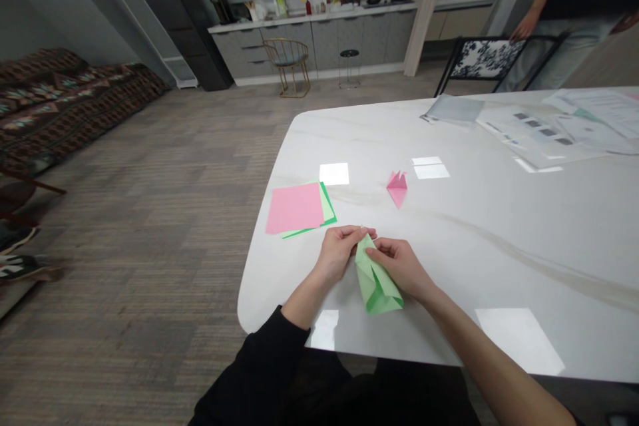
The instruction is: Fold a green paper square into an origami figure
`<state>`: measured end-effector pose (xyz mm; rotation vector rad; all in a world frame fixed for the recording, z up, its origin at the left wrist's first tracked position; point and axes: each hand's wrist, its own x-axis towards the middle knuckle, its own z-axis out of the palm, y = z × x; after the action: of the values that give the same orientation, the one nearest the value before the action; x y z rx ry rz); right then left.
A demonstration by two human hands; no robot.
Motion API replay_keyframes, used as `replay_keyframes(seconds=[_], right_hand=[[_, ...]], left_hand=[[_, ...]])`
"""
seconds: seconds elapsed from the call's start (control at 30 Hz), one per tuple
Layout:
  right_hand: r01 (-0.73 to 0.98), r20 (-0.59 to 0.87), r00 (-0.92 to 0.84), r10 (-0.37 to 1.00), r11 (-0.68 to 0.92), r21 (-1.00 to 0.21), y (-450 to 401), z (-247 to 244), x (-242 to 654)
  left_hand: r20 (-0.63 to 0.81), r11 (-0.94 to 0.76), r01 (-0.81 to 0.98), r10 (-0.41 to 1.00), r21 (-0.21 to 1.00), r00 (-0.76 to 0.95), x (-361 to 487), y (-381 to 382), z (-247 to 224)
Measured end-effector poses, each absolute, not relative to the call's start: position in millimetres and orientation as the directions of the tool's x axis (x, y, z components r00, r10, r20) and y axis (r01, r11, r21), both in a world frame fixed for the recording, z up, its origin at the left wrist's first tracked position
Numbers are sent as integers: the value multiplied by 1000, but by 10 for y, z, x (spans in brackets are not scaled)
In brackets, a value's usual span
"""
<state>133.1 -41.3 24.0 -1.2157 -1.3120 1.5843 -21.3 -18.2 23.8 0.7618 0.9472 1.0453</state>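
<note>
Between my hands is a light green sheet of origami paper (372, 279), partly folded, its narrow tip pointing away from me and its wider end flaring open towards me. My left hand (340, 249) pinches the paper near the tip. With the thumb on top, my right hand (399, 265) grips its right side; the fingers underneath are partly hidden. Beyond my left hand lies a stack of square paper (295, 208), pink on top with green sheets showing below. A small folded pink paper figure (397, 188) with pointed tips rests farther off on the table.
The white glossy table (344, 140) has a rounded left edge. Papers (544, 133) and a grey translucent folder (452, 110) lie at its far right. Behind them a person (569, 13) rests a hand on a patterned chair (486, 58). A kitchen counter (319, 16) runs along the back.
</note>
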Motion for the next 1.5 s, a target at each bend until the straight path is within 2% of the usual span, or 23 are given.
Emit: replay_keyframes(seconds=[0.2, 0.43, 0.87, 1.5], right_hand=[[62, -201, -284, 937, -191, -980, -404, 224, 1329], [102, -243, -209, 947, -226, -969, -405, 225, 1333], [39, -232, -290, 929, -231, -972, -407, 147, 1362], [105, -233, -312, 921, -211, -972, -396, 200, 1350]], left_hand=[[-270, 332, -386, 941, 861, 205, -209, -181, 231], [-272, 313, -341, 948, 886, 165, -217, -167, 191], [-267, 307, -333, 950, 892, 162, -218, -173, 227], [-262, 293, -375, 956, 880, 132, -204, -162, 194]])
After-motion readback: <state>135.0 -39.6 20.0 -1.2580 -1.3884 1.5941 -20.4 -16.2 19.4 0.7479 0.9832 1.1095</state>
